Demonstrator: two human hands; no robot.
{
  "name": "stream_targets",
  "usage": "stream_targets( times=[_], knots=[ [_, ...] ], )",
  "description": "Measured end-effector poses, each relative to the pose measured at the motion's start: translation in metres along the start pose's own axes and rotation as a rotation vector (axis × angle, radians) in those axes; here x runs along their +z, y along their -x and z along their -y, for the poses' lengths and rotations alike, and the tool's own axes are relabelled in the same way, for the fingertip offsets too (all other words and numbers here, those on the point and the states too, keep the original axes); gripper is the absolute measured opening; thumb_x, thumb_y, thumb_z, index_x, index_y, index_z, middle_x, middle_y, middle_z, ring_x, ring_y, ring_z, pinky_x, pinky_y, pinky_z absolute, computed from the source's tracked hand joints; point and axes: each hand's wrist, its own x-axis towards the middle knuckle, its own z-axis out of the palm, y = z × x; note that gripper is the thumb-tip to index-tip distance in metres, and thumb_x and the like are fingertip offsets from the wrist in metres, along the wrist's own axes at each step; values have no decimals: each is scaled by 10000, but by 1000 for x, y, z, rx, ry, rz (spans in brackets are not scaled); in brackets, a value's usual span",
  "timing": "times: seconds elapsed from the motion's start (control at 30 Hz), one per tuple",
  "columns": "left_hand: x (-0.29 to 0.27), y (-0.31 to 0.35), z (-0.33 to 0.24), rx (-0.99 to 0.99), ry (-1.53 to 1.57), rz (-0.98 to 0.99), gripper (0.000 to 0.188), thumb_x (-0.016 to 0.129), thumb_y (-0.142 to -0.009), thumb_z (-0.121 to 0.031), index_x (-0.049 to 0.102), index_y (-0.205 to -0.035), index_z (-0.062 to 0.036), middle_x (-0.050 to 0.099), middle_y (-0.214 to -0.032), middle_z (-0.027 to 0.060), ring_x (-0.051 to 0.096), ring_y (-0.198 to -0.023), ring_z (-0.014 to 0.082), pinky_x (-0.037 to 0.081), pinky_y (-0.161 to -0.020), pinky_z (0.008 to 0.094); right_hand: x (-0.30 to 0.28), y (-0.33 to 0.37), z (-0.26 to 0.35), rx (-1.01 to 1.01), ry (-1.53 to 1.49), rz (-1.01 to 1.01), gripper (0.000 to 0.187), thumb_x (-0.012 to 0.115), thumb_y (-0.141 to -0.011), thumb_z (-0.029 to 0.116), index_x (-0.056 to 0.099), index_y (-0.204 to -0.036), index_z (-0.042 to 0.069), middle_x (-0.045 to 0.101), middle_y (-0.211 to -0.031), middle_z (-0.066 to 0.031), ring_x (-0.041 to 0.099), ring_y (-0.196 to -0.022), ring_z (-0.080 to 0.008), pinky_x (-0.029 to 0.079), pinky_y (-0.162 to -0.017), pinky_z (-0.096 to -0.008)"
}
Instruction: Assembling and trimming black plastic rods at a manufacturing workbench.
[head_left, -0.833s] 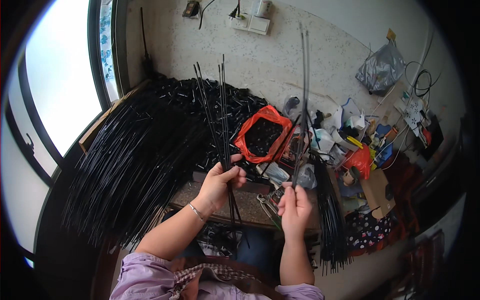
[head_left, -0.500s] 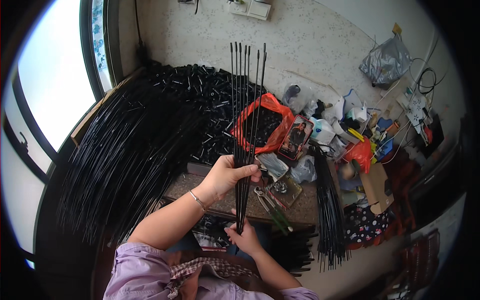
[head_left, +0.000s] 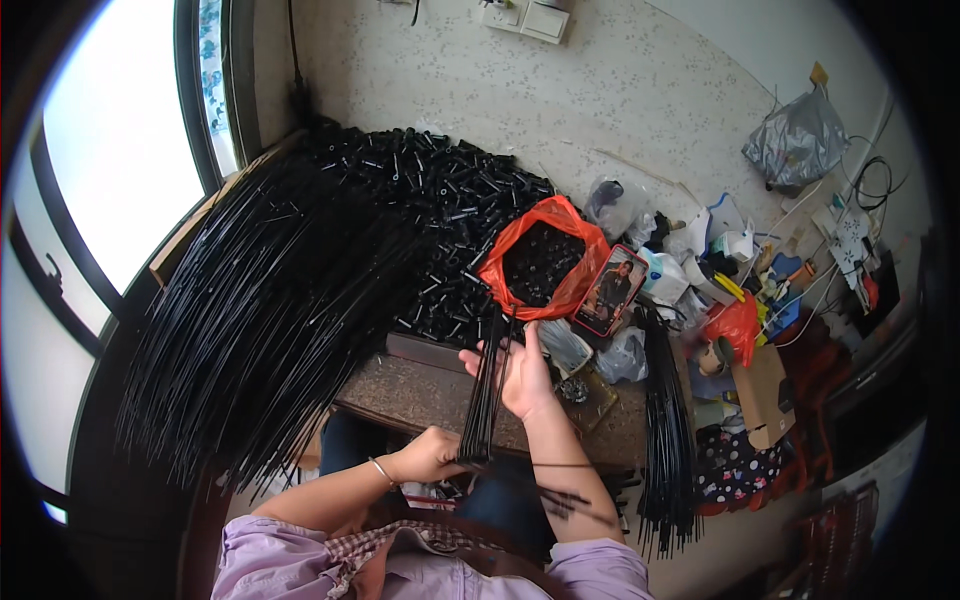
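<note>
Thin black rods (head_left: 487,390) stand in a loose bundle in front of my body. My left hand (head_left: 425,457) is closed at their lower ends, its fingers partly hidden. Higher up, my right hand (head_left: 525,378) is open, palm turned up, thumb raised and fingers stretched behind the rods, which rest against it. Dark blurred rod ends (head_left: 575,503) cross over my right forearm; I cannot tell which bundle they belong to. Just beyond my right hand sits an open red plastic bag (head_left: 497,282) holding small black pieces.
A big heap of black rods (head_left: 260,320) covers the left side, with piled short black tubes (head_left: 430,190) behind. A phone (head_left: 612,290) leans by the red bag. Another rod bundle (head_left: 665,440) hangs over the table's right edge, near a cardboard box (head_left: 765,400) and clutter.
My left hand has dropped from the middle of the upright rods to near my lap. My right hand has risen from their lower ends and opened. The rods' tall tips no longer stand before the wall.
</note>
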Motion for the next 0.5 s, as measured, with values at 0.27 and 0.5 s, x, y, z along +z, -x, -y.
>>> stream_targets(
  times=[0.27, 0.5],
  knots=[
    [6, 4, 22, -278, -371, -239, 520, 724, -677, -253, 532, -1121, -62, 477, -1186, 196, 414, -1149, 357, 344, -948, 427, 9, 50, 13, -215, -39, 498, 938, 147, -793, 733, 373, -1278, -38, 464, -1212, -276, 468, -1112, -413, 348, -959, -496],
    [-32, -20, 9, 6, -632, 387, 841, 704, -632, -349, 308, -1364, -224, 262, -1423, 105, 214, -1329, 289, 152, -1021, 581, -15, 88, -30, -434, 274, 271, 857, 148, -849, 671, 463, -1156, -64, 584, -1048, -225, 574, -977, -317, 426, -878, -417]
  ],
)
